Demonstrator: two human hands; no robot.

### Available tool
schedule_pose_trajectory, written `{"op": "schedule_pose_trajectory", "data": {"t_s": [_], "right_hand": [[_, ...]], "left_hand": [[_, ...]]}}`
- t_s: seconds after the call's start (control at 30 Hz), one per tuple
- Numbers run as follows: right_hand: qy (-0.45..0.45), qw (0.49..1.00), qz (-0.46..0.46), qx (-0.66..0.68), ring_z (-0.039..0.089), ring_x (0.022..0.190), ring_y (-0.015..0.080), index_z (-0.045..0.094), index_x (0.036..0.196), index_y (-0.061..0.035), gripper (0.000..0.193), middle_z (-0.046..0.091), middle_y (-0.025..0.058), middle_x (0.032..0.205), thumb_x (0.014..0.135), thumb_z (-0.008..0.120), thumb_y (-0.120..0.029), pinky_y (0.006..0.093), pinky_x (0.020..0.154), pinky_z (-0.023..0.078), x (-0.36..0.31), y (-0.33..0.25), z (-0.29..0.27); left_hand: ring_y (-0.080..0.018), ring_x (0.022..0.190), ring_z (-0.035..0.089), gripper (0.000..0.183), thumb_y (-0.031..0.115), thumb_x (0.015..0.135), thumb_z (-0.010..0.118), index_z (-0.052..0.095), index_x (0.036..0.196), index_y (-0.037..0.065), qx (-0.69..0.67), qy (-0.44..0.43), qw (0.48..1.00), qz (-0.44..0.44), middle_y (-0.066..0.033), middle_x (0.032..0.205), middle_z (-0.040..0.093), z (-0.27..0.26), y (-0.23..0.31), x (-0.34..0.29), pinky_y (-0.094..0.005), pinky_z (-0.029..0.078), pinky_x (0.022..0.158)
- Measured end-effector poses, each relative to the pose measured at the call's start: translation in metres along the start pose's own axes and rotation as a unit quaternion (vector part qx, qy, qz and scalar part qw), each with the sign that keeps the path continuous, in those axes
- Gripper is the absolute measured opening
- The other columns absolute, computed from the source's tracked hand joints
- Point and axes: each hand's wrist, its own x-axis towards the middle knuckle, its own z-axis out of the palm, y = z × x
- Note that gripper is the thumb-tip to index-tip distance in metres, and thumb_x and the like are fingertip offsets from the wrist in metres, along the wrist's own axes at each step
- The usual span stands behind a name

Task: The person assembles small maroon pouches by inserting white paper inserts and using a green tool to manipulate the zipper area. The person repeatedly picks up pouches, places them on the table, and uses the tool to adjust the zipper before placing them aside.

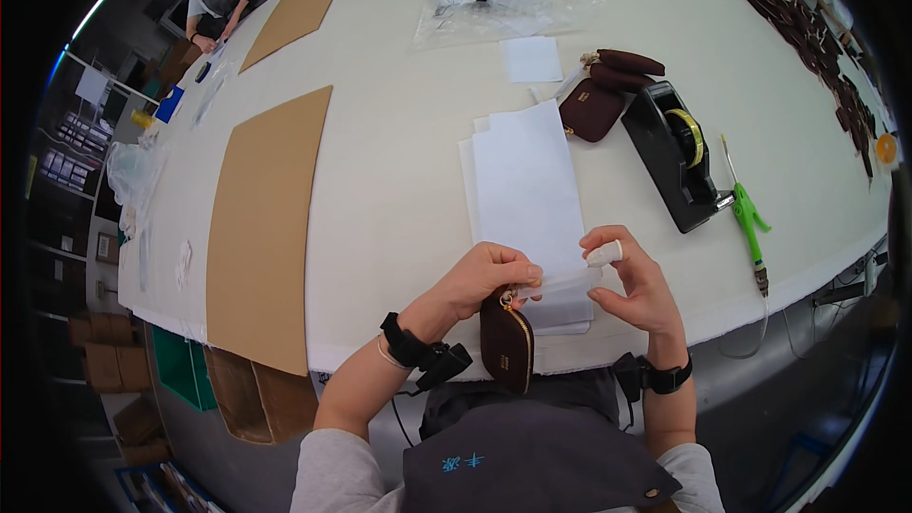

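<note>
My left hand [489, 275] is closed, its thumb and fingers pinching the top of a small dark brown zip pouch [507, 342] by its gold ring. The pouch hangs down in front of the table's near edge, its gold zip along the right side. From the left fingertips a translucent strip [562, 283] reaches toward my right hand [635, 280]. My right hand's thumb and index finger are spread apart, with a white finger cot on one fingertip. Whether the strip touches the right fingers is hard to tell. Beneath both hands lies a stack of white paper sheets [528, 171].
Several brown pouches [594, 111] lie beyond the paper, beside a black tape dispenser [673, 157]. A green air blow gun [749, 223] lies at right. Brown cardboard sheets [264, 237] cover the left side. Clear plastic bags [508, 0] lie far back. A person [220, 0] works at far left.
</note>
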Motion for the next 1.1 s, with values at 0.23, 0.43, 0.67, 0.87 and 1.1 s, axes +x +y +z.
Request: {"op": "schedule_pose_trajectory", "data": {"t_s": [0.23, 0.43, 0.67, 0.87, 1.1], "right_hand": [[-0.116, 0.981, -0.028, -0.151, 0.061, 0.073, 0.0187, 0.062, 0.079, -0.0029, 0.020, 0.062, 0.0047, 0.083, 0.065, 0.067, 0.010, 0.0291, 0.062, 0.047, 0.008, -0.003, -0.001], [-0.140, 0.979, 0.012, -0.146, 0.057, 0.066, 0.0206, 0.059, 0.082, -0.0023, 0.017, 0.056, 0.0063, 0.078, 0.069, 0.060, 0.010, 0.0313, 0.060, 0.047, 0.007, -0.003, -0.007], [-0.150, 0.985, 0.065, -0.057, 0.061, 0.078, 0.0169, 0.061, 0.080, -0.0004, 0.018, 0.062, 0.0059, 0.086, 0.069, 0.057, 0.012, 0.0281, 0.066, 0.048, 0.001, 0.001, -0.017], [-0.101, 0.994, 0.002, -0.051, 0.062, 0.083, 0.0180, 0.064, 0.080, 0.0000, 0.017, 0.065, 0.0079, 0.093, 0.070, 0.057, 0.012, 0.0290, 0.071, 0.049, 0.001, 0.009, -0.026], [-0.064, 0.997, 0.029, 0.021, 0.061, 0.086, 0.0184, 0.064, 0.093, 0.0007, 0.020, 0.064, 0.0094, 0.096, 0.073, 0.064, 0.003, 0.0301, 0.076, 0.048, 0.009, -0.001, -0.029]], "left_hand": [[-0.0094, 0.057, 0.058, 0.018, 0.017, 0.086, 0.068, 0.065, 0.082, 0.000, -0.006, -0.054, 0.998, -0.015, -0.0108, 0.074, 0.066, 0.002, -0.002, 0.001, -0.0194, 0.045, 0.054], [-0.0076, 0.062, 0.057, 0.019, 0.018, 0.088, 0.065, 0.067, 0.090, -0.001, 0.171, -0.080, 0.981, 0.043, -0.0047, 0.077, 0.066, 0.015, 0.003, -0.002, -0.0208, 0.046, 0.058], [-0.0069, 0.063, 0.056, 0.023, 0.022, 0.090, 0.061, 0.068, 0.090, 0.001, 0.346, -0.059, 0.934, 0.069, 0.0001, 0.072, 0.064, 0.023, 0.004, -0.005, -0.0228, 0.045, 0.059], [-0.0065, 0.062, 0.053, 0.024, 0.024, 0.089, 0.062, 0.066, 0.086, 0.001, 0.251, -0.070, 0.964, 0.052, 0.0000, 0.069, 0.061, 0.020, -0.001, -0.001, -0.0214, 0.043, 0.059], [-0.0082, 0.061, 0.053, 0.025, 0.023, 0.086, 0.063, 0.065, 0.079, -0.001, 0.267, -0.044, 0.962, 0.041, -0.0021, 0.066, 0.060, 0.024, 0.005, -0.001, -0.0240, 0.043, 0.059]]}}
